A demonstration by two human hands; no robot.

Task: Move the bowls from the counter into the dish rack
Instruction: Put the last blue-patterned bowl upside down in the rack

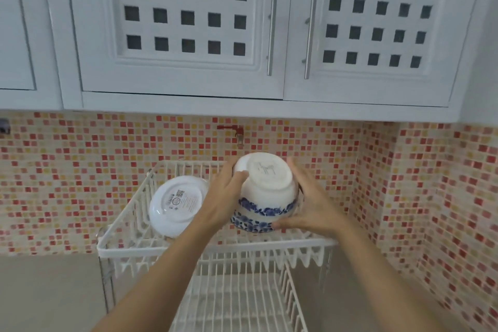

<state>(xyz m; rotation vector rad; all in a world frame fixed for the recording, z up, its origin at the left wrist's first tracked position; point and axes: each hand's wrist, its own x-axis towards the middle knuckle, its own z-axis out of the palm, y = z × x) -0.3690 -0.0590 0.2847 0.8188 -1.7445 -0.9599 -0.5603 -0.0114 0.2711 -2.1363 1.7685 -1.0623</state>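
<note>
A white bowl with a blue flower band (265, 194) is upside down and tilted over the upper tier of the white wire dish rack (215, 249). My left hand (226, 197) grips its left side and my right hand (310, 205) cups its right side and lower rim. A plain white bowl (176, 203) leans on its edge in the rack's upper tier, left of the held bowl, its labelled base facing me.
The rack's lower tier (242, 304) shows below my arms. Grey counter (45, 291) lies on both sides. A red-and-yellow mosaic backsplash (80, 183) stands behind, with a small wall tap (238, 133). White lattice cabinets (188, 21) hang overhead.
</note>
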